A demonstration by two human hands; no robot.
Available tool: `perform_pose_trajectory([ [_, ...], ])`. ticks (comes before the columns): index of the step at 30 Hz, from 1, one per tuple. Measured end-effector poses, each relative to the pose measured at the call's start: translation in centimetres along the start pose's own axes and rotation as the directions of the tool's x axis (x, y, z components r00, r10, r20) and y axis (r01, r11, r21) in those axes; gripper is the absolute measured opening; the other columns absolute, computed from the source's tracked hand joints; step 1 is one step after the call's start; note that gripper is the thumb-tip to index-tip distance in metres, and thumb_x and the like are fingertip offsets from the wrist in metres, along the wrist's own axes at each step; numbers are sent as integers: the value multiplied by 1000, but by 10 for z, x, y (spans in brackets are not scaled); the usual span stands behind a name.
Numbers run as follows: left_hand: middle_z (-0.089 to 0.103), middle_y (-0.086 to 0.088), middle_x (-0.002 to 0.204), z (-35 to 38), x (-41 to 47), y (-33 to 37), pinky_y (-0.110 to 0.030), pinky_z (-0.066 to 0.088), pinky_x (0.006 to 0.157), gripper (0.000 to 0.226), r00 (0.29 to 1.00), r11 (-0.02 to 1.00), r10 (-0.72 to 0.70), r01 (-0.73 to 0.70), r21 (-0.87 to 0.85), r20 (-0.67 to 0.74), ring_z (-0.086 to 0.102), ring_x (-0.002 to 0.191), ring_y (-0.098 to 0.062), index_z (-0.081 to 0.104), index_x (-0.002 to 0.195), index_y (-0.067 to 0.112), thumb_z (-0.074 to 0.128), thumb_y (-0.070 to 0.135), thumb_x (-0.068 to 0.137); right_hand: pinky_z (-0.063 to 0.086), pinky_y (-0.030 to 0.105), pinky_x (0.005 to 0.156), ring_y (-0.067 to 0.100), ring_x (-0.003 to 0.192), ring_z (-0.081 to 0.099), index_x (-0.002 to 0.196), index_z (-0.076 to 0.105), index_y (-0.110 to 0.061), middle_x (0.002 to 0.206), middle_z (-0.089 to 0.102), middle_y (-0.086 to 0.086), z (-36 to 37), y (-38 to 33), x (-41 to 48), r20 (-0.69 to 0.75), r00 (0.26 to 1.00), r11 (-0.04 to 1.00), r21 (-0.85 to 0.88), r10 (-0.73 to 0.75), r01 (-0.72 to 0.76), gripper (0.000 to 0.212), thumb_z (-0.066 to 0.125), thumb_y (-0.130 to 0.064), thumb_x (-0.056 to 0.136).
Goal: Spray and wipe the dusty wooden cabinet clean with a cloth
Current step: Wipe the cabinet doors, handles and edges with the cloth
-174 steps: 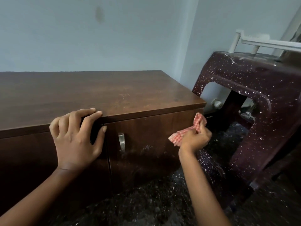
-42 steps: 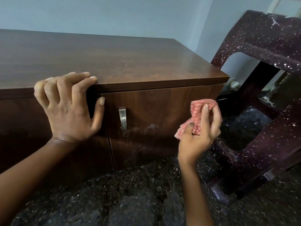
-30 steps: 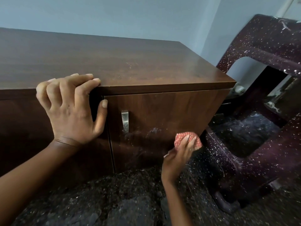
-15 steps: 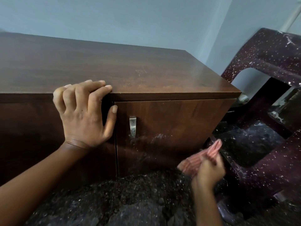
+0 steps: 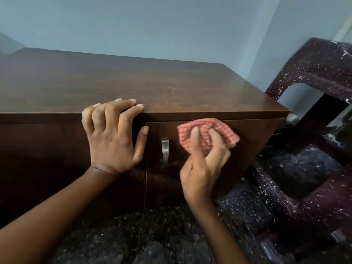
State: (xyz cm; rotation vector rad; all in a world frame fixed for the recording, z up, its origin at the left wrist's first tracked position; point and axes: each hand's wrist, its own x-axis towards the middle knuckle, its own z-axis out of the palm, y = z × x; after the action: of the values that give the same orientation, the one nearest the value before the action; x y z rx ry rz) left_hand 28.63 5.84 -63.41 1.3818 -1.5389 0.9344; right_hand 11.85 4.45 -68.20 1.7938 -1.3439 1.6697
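Observation:
The dark wooden cabinet [image 5: 133, 86] fills the left and middle of the head view, with a metal handle [image 5: 165, 150] on its right door. My left hand [image 5: 112, 136] is braced on the front top edge, fingers curled over it, holding nothing. My right hand [image 5: 203, 164] presses a bunched red-and-white checked cloth [image 5: 226, 133] against the upper part of the right door, just right of the handle. No spray bottle is in view.
A dark maroon plastic chair [image 5: 312, 73] with white speckles stands close to the cabinet's right side. The floor [image 5: 162, 235] is dark speckled stone. A pale blue wall [image 5: 152, 25] runs behind the cabinet.
My right hand has carried the cloth from low near the floor up to the top of the right door. The left hand has stayed on the cabinet's top edge.

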Motion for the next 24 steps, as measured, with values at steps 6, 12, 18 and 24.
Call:
perform_pose_trajectory([
  [6, 41, -1, 121, -1, 1, 1, -37, 13, 102, 36, 1000, 1000, -4, 4, 5, 4, 37, 108, -28, 49, 116, 15, 48, 37, 87, 40, 36, 91, 25, 106, 45, 123, 62, -12, 123, 50, 14, -8, 69, -21, -2, 997, 997, 5, 77, -77, 36, 48, 1, 92],
  [12, 42, -1, 121, 0, 0, -1, -37, 14, 103, 35, 1000, 1000, 2, -2, 10, -7, 38, 107, -28, 49, 116, 16, 49, 36, 87, 29, 39, 101, 37, 113, 38, 131, 51, 1, 127, 43, 33, 6, 42, -52, 38, 944, 945, 18, 327, -328, 59, 45, 12, 73],
  [18, 51, -7, 119, 2, -1, -1, -37, 14, 102, 36, 1000, 1000, 11, -11, 20, -15, 38, 107, -29, 49, 117, 15, 51, 36, 87, 39, 41, 91, 35, 102, 42, 127, 56, -13, 130, 39, 19, 9, 18, -58, 159, 987, 997, -78, 40, -27, 48, 37, 5, 87],
  [24, 55, -9, 118, 2, 0, -1, -37, 15, 102, 35, 1000, 1000, 6, -6, 12, -23, 38, 107, -28, 48, 117, 16, 49, 37, 88, 47, 43, 82, 33, 99, 45, 119, 65, -15, 128, 43, 14, -7, 74, -61, 268, 940, 958, -137, -210, 253, 40, 37, 0, 96],
])
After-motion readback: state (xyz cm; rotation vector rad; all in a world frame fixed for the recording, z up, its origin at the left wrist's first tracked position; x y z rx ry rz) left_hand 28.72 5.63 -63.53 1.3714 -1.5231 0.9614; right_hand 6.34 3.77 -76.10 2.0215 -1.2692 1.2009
